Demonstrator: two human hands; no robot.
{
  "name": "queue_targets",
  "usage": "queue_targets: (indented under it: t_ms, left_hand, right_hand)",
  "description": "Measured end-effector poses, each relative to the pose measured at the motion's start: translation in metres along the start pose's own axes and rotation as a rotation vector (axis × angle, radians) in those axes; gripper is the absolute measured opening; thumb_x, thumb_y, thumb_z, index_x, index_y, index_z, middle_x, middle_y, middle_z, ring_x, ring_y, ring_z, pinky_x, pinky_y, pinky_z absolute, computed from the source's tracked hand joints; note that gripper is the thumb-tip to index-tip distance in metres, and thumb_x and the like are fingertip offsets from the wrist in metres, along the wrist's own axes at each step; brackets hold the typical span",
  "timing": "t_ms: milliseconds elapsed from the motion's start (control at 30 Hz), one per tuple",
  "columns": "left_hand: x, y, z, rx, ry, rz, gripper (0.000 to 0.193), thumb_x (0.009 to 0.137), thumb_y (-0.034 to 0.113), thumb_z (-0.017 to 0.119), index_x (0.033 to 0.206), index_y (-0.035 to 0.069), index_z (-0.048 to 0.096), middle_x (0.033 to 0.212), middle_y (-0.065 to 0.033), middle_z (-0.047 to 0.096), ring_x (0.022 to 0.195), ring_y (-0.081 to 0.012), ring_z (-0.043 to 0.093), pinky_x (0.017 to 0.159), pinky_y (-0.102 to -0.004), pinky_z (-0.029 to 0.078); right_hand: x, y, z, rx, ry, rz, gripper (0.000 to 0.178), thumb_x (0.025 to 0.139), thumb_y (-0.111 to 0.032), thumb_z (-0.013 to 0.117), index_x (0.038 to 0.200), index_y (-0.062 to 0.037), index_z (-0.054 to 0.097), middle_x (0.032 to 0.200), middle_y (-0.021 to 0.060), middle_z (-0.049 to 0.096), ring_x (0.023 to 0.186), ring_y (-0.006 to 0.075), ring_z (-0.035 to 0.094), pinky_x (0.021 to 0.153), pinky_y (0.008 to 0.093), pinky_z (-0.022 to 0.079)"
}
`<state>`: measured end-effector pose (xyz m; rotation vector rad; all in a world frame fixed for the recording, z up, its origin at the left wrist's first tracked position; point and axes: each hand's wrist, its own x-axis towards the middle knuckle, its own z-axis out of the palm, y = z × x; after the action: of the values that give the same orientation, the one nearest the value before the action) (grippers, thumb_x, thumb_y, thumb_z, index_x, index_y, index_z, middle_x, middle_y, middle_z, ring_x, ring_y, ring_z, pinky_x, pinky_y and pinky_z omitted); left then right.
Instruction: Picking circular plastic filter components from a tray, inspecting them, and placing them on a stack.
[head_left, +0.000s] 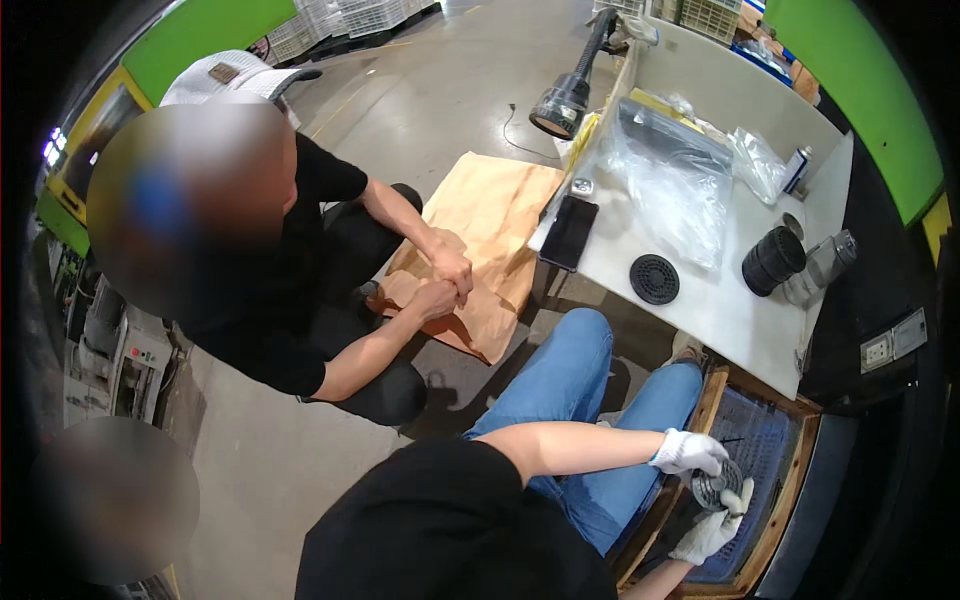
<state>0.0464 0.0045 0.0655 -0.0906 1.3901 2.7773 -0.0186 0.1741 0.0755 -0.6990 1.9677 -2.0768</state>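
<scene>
Over a blue plastic crate (pixel 750 425), my two white-gloved hands hold one round, dark grey slotted disc (pixel 716 487). My left hand (pixel 690 452) grips the disc's upper edge with the fingers closed on it. From below, my right hand (pixel 708 533) pinches the lower edge, the thumb and fingers around the rim. The glove fingers cover parts of the disc. A similar black round disc (pixel 655 279) lies flat on the white worktable (pixel 740 330).
A wooden frame (pixel 790 500) surrounds the crate. On the table are clear plastic bags (pixel 670 190), a black phone (pixel 570 232) and stacked black round parts (pixel 773 262). A lamp (pixel 562 105) overhangs the table's left side. A person (pixel 290 260) crouches left beside brown paper (pixel 490 230).
</scene>
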Motion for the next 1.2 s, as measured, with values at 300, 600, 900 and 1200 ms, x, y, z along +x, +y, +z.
queue_targets:
  t_ms: [300,600,900,1200]
  left_hand:
    - [-0.088,0.096,-0.004,-0.074,0.344,0.228,0.039,0.092,0.007,0.045,0.128,-0.005,0.042,0.107,-0.0121,0.06,0.092,-0.0164,0.064,0.077,-0.0306,0.057]
    - [-0.108,0.112,0.009,-0.316,0.317,0.292,0.052,0.093,0.015,0.056,0.134,-0.008,0.035,0.122,-0.0178,0.057,0.102,-0.0214,0.065,0.082,-0.0315,0.06]
    - [-0.113,0.099,0.005,-0.306,0.277,0.284,0.047,0.099,0.023,0.045,0.134,-0.008,0.038,0.122,-0.0191,0.057,0.105,-0.0247,0.064,0.083,-0.0374,0.059]
    - [-0.124,0.098,-0.011,-0.361,0.331,0.272,0.045,0.1,0.032,0.044,0.125,-0.004,0.05,0.112,-0.0142,0.064,0.094,-0.0186,0.066,0.073,-0.0305,0.059]
  right_hand:
    - [0.02,-0.057,0.033,0.581,0.293,0.578,0.042,0.096,-0.012,0.049,0.135,0.0024,0.043,0.086,0.0003,0.05,0.065,0.0044,0.044,0.051,0.0182,0.038]
    - [0.002,-0.084,0.063,0.137,-0.145,0.585,0.034,0.098,-0.027,0.046,0.118,-0.0017,0.059,0.058,-0.0053,0.043,0.041,0.0032,0.033,0.037,0.0185,0.027]
    - [-0.005,-0.103,0.085,0.052,-0.24,0.471,0.021,0.093,-0.017,0.06,0.078,-0.0024,0.061,0.059,-0.0031,0.051,0.051,0.0029,0.042,0.048,0.0204,0.032]
    - [-0.01,-0.106,0.089,0.097,-0.178,0.422,0.013,0.092,-0.016,0.061,0.09,-0.003,0.06,0.061,-0.0046,0.047,0.048,0.002,0.038,0.043,0.0189,0.027]
